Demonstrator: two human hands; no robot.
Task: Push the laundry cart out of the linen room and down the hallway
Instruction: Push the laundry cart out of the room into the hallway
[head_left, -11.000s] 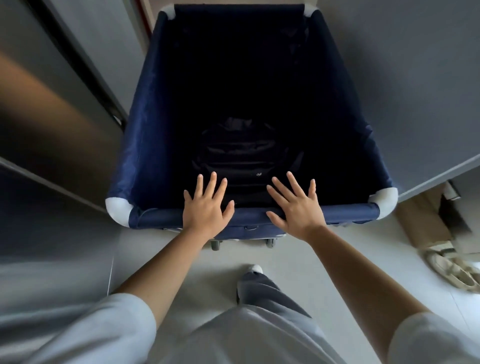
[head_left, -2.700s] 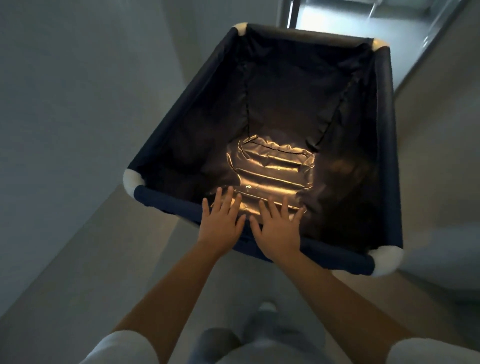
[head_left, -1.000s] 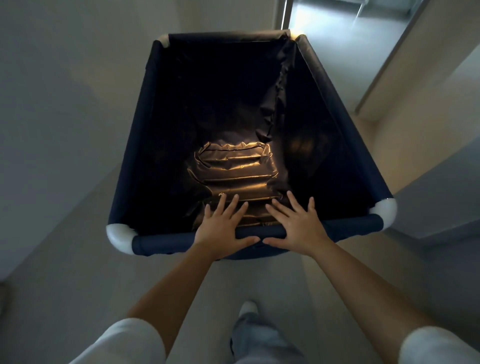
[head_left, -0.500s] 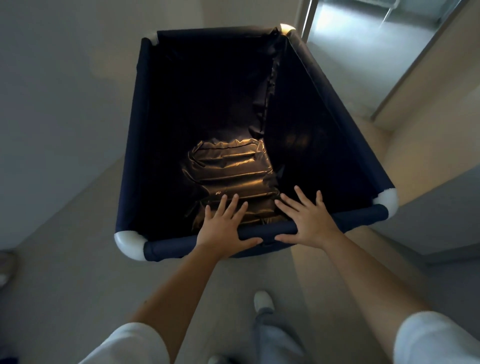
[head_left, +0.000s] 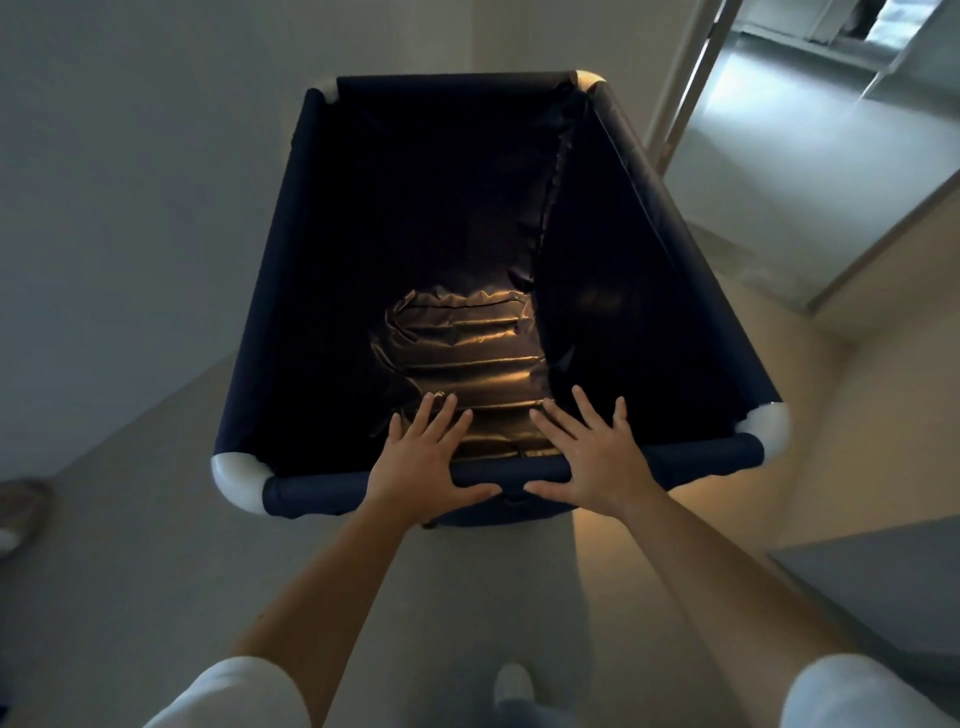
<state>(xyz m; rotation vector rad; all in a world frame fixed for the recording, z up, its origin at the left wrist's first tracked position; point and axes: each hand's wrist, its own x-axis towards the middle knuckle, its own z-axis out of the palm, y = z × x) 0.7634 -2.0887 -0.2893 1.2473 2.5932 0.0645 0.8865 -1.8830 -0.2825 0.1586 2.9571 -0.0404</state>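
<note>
Pushing step in hand: the laundry cart (head_left: 322, 322), a deep navy cloth bin with white corner caps, stands on the hallway floor (head_left: 130, 545) directly ahead of the person, close to the wall (head_left: 130, 182) on its left. Left hand (head_left: 423, 465) and right hand (head_left: 597, 462) lie flat on the near rail (head_left: 696, 460), fingers spread, thumbs under the front edge; palms press, no closed grip. Crumpled dark liner (head_left: 467, 358) lies at the bottom. A lit doorway (head_left: 779, 130) opens ahead right. Judgement: the next move calls for an even forward push, steering off the left wall.
</note>
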